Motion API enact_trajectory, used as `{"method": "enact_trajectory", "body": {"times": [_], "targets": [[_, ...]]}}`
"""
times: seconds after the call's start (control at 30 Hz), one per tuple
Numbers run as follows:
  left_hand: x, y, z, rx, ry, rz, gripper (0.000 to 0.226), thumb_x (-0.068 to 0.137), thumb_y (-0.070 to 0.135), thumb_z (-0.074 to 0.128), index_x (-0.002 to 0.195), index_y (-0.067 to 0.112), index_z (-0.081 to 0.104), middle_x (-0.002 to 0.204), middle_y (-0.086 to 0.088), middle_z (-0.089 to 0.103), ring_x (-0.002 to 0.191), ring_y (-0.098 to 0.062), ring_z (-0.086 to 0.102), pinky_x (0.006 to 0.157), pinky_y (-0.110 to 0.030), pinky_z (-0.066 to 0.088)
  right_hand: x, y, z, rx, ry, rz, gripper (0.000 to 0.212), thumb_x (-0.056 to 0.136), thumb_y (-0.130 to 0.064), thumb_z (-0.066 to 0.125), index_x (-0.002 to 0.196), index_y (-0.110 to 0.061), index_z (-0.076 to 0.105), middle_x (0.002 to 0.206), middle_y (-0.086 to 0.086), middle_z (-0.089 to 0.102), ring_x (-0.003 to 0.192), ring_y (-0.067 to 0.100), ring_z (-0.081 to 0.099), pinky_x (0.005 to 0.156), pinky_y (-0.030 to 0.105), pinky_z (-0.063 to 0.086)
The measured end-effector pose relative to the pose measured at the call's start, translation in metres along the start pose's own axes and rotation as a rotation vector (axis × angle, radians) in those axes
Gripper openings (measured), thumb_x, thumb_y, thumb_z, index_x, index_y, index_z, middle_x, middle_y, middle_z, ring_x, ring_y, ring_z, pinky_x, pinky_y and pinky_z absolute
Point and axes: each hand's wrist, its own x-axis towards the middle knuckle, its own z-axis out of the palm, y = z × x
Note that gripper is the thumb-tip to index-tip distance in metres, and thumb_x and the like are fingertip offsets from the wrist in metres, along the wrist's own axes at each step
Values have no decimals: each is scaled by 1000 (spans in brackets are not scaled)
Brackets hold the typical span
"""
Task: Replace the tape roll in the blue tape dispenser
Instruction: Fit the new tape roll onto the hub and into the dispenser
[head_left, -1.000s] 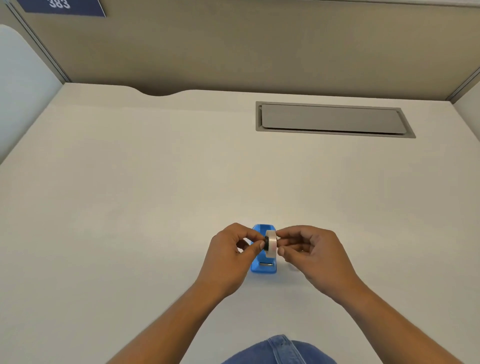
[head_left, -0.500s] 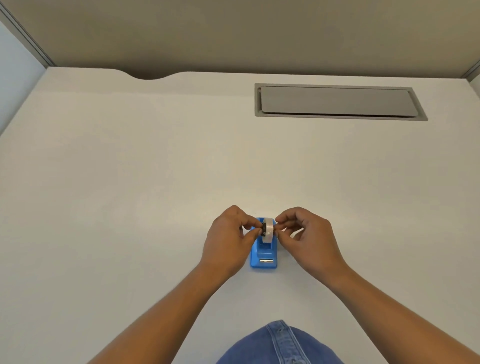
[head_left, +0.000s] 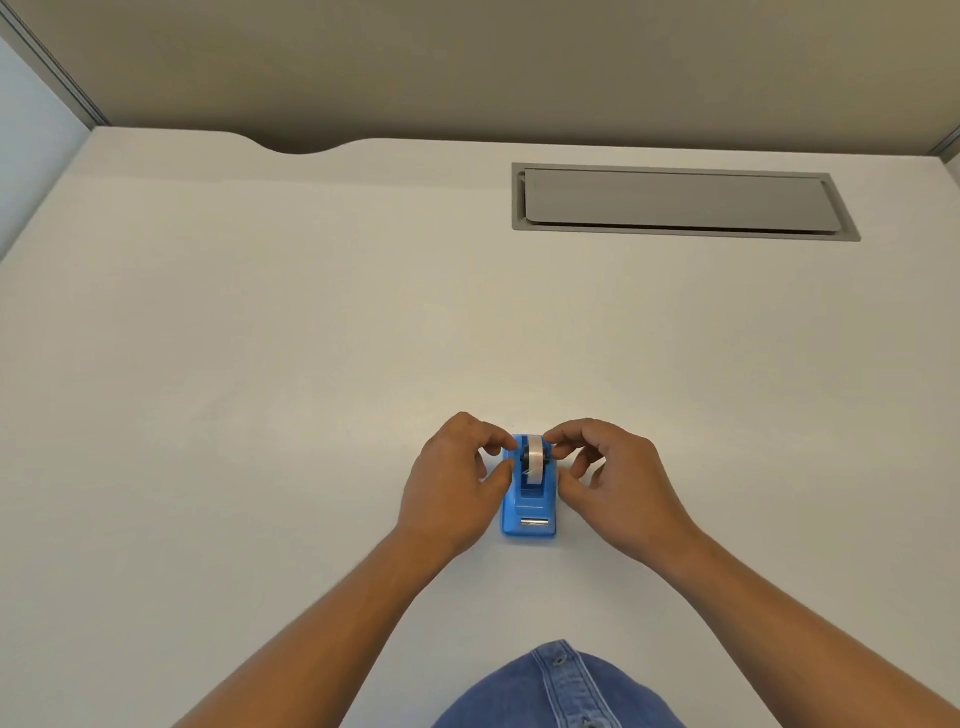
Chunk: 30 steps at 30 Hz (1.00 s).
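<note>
A small blue tape dispenser (head_left: 529, 512) stands on the white desk (head_left: 260, 415), its cutter end toward me. A white tape roll (head_left: 535, 458) on a dark core sits upright in the dispenser's cradle. My left hand (head_left: 452, 483) pinches the roll's left side with thumb and forefinger. My right hand (head_left: 618, 483) pinches the right side the same way, its other fingers curled. Both hands flank the dispenser.
A grey cable-hatch lid (head_left: 675, 200) is set into the desk at the far right. Partition walls (head_left: 467, 62) close off the back and left. A curved cutout (head_left: 301, 148) notches the desk's rear edge. My denim shirt (head_left: 561, 691) shows at the bottom.
The roll, held above the dispenser a second ago, has come down into the cradle. Both hands followed it down and still pinch its sides.
</note>
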Motion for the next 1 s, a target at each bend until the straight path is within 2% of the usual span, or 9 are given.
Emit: {"method": "enact_trajectory", "body": {"times": [0.1, 0.17, 0.27, 0.33, 0.43, 0.53, 0.67, 1.0], "targets": [[-7, -9, -5, -33, -42, 37, 35, 80, 28, 73, 111, 36, 60, 103, 15, 59, 84, -2, 58, 66, -16, 47, -4, -1, -6, -81, -72, -40, 48, 72, -23, 74, 115, -39, 60, 100, -23, 60, 82, 7, 58, 58, 10, 44], [-12, -17, -8, -36, -117, 70, 59, 72, 42, 75, 125, 39, 51, 116, 19, 56, 94, 1, 56, 72, -16, 47, -5, -2, -8, -147, -109, -63, 54, 72, -28, 75, 122, -41, 56, 102, -24, 56, 82, 6, 57, 60, 11, 43], [-18, -24, -9, 22, -251, 104, 100, 56, 67, 77, 141, 45, 28, 141, 22, 41, 116, 5, 48, 92, -21, 46, -3, -6, -8, -234, -123, -99, 55, 75, -30, 77, 124, -41, 57, 103, -21, 55, 79, 4, 57, 65, 13, 44], [-19, -25, -6, 107, -284, 132, 112, 52, 73, 77, 144, 47, 18, 151, 21, 30, 128, 2, 39, 102, -24, 38, -2, -9, -7, -266, -112, -96, 52, 76, -32, 77, 124, -40, 59, 101, -19, 55, 77, 3, 56, 69, 18, 48], [-17, -23, 3, 151, -266, 200, 107, 59, 62, 80, 146, 39, 22, 152, 17, 32, 130, -2, 37, 105, -23, 34, 2, -13, -5, -304, -83, -99, 45, 78, -34, 76, 120, -38, 63, 98, -19, 56, 72, 0, 54, 67, 18, 46], [-15, -20, 6, 146, -188, 240, 91, 67, 52, 79, 143, 33, 34, 144, 13, 42, 123, -5, 45, 97, -17, 35, 5, -16, -3, -353, -74, -113, 39, 78, -36, 75, 115, -37, 65, 94, -17, 56, 67, -7, 47, 63, 18, 42], [-15, -18, 7, 153, -155, 255, 83, 67, 54, 77, 138, 33, 39, 138, 14, 48, 114, -5, 52, 91, -17, 39, 7, -19, 0, -391, -77, -127, 36, 77, -34, 73, 112, -38, 66, 90, -14, 56, 63, -8, 44, 57, 16, 37], [-15, -15, 7, 151, -146, 243, 82, 66, 56, 76, 136, 33, 40, 134, 14, 50, 108, -4, 54, 87, -15, 40, 3, -16, 4, -397, -113, -65, 44, 78, -33, 73, 120, -35, 63, 94, -14, 56, 67, 2, 47, 57, 11, 32]]}}
